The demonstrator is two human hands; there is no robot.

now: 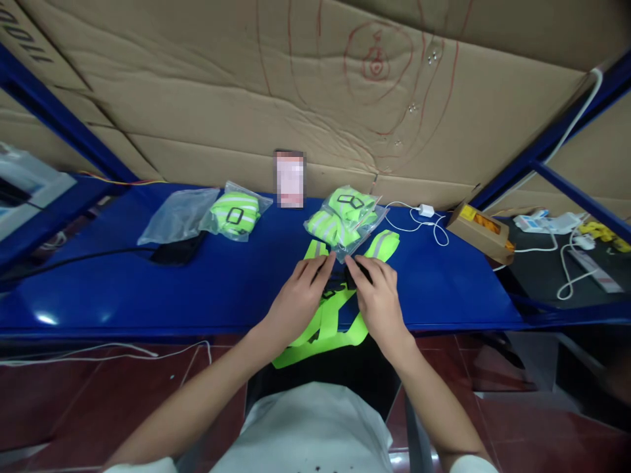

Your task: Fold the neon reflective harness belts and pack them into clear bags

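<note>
A neon-green reflective strap (340, 339) with dark buckle parts lies at the front edge of the blue table, partly hanging over it. My left hand (304, 292) is closed on the strap at its left side, fingertips near the dark parts. Facing it, my right hand (378, 295) pinches a black piece of the same strap. Just beyond my fingertips are clear bags with folded green straps (340, 220). Another bagged green strap (235, 213) rests farther left. My fingers partly hide the buckle area.
An empty-looking clear bag (178, 213) and a black flat object (178, 251) lie on the left of the blue table (123, 289). A phone-like device (290, 179) leans on the cardboard behind. To the right are a white charger (425, 210) with cable and an open cardboard box (480, 233).
</note>
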